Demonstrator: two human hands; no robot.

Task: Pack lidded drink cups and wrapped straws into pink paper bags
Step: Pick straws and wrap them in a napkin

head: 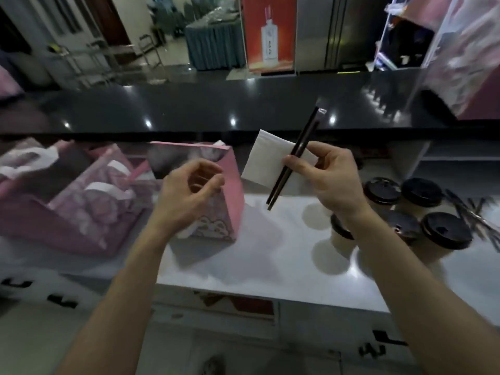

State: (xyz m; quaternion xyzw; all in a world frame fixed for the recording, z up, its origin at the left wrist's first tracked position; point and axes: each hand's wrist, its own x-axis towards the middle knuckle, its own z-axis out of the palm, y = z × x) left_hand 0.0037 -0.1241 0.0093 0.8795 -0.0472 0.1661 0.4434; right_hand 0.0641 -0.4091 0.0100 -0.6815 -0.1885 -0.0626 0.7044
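Observation:
My right hand (330, 180) pinches two dark wrapped straws (297, 152) together with a folded white napkin (270, 161), held up above the white counter. A pink paper bag (230, 190) stands upright just left of them. My left hand (189, 196) hovers in front of the bag's open top with fingers loosely curled; whether it touches the bag's rim is unclear. Several lidded drink cups (443, 234) with black lids stand at the right of the counter.
More pink bags (67, 201) lie in a heap at the left. Loose wrapped straws (476, 212) lie at the far right beside the cups. A raised black countertop (216, 109) runs behind the white counter (270, 266). A large pink bag (465, 63) stands at upper right.

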